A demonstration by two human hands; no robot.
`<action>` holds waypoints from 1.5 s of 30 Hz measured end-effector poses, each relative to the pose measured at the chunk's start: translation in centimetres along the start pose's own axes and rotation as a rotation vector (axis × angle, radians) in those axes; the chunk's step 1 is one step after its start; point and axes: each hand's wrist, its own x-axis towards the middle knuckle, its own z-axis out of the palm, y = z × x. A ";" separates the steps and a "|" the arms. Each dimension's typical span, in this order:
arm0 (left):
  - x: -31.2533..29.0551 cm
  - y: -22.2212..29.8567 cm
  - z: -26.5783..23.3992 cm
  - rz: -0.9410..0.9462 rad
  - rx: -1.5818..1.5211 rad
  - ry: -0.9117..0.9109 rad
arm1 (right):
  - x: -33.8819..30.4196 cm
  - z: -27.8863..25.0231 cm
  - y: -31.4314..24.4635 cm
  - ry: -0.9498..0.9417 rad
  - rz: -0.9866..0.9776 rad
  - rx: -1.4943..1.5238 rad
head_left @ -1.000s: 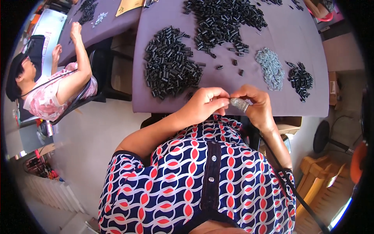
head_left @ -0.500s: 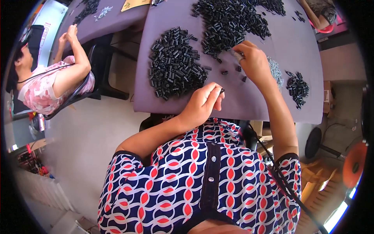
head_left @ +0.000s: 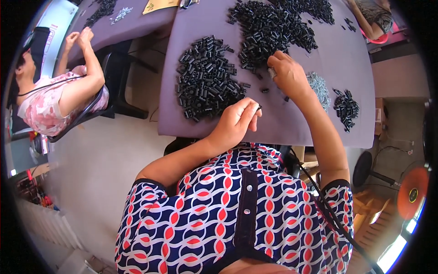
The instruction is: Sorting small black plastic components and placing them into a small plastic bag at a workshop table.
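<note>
My left hand [head_left: 238, 118] is closed near the table's front edge, a small black plastic piece [head_left: 259, 107] peeking out between thumb and forefinger. To its left spreads a heap of short black plastic cylinders [head_left: 207, 80]. Beyond, a larger heap of black pieces [head_left: 269, 32] covers the far middle. At that heap's near edge is my right hand [head_left: 289, 75], fingers curled down; whatever they pinch is hidden. A greyish-white wrap [head_left: 272, 72] shows on one of its fingers. A loose black piece [head_left: 264, 90] lies between both hands.
Silvery small metal parts [head_left: 319, 90] are heaped right of my right forearm, with a smaller black pile [head_left: 346, 109] beyond them. A purple-grey cloth covers the table [head_left: 182, 125]. Another person [head_left: 64, 91] sits at a table on the left; someone else's arm [head_left: 367, 23] shows far right.
My right hand has shifted slightly left and nearer, over loose pieces beside the large heap. My left hand stays closed in nearly the same place. The view has tilted a little.
</note>
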 end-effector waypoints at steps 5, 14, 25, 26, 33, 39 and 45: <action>0.1 0.2 0.1 0.010 0.012 0.000 | -1.2 0.3 -0.1 0.061 -0.036 0.050; 0.6 1.0 0.3 -0.005 0.009 0.052 | -2.8 -2.8 -1.8 0.146 0.055 0.311; 0.9 1.7 2.4 0.088 0.203 -0.011 | -9.6 -3.8 -5.6 0.058 0.389 1.715; 0.9 1.8 2.4 0.087 0.207 -0.012 | -9.8 -3.6 -5.5 0.061 0.387 1.717; 0.4 2.5 2.7 0.121 0.233 -0.017 | -9.9 -4.1 -5.3 0.034 0.400 1.721; 0.4 2.1 2.6 0.163 0.321 -0.048 | -10.1 -5.2 -5.5 -0.021 0.375 1.527; 0.2 2.4 2.6 0.126 0.338 -0.094 | -10.1 -5.8 -4.9 -0.149 0.381 1.621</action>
